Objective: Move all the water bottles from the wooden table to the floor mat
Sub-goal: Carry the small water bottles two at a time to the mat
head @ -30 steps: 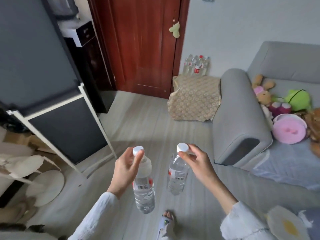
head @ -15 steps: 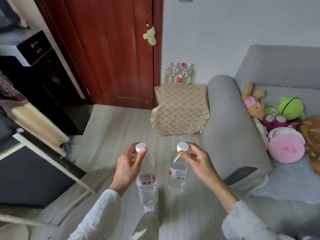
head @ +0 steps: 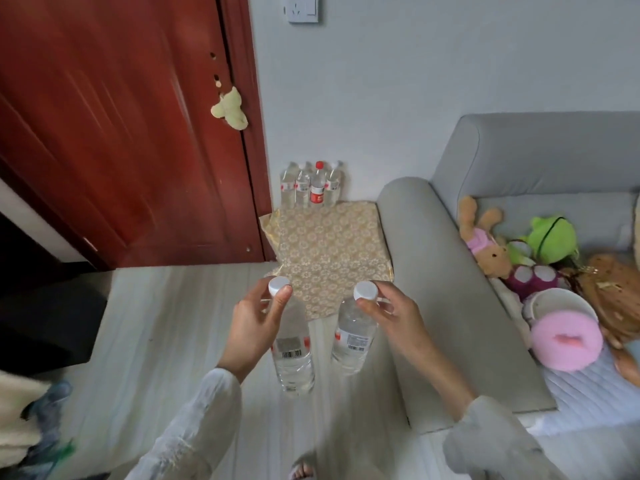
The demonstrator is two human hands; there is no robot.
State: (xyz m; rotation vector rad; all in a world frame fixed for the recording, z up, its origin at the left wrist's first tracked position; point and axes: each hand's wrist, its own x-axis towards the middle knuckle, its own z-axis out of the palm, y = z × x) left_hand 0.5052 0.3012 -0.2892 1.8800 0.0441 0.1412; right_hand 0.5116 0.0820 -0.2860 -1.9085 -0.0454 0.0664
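Red door (head: 121, 133), grey sofa (head: 519, 202) (toys piled).

Low in the middle of the frame, the left hand (head: 254, 327) held one water bottle (head: 292, 355) by its neck, and the right hand (head: 394, 318) held a second bottle (head: 353, 336) just right of it. Above them in the frame lay the floor mat (head: 329, 251), with the door (head: 121, 133) to its left and the sofa armrest (head: 446, 289) to its right. Four bottles (head: 311, 185) stood in a row at the mat's far edge, against the wall (head: 415, 81). Stuffed toys (head: 519, 247) lay on the sofa seat at the right edge.
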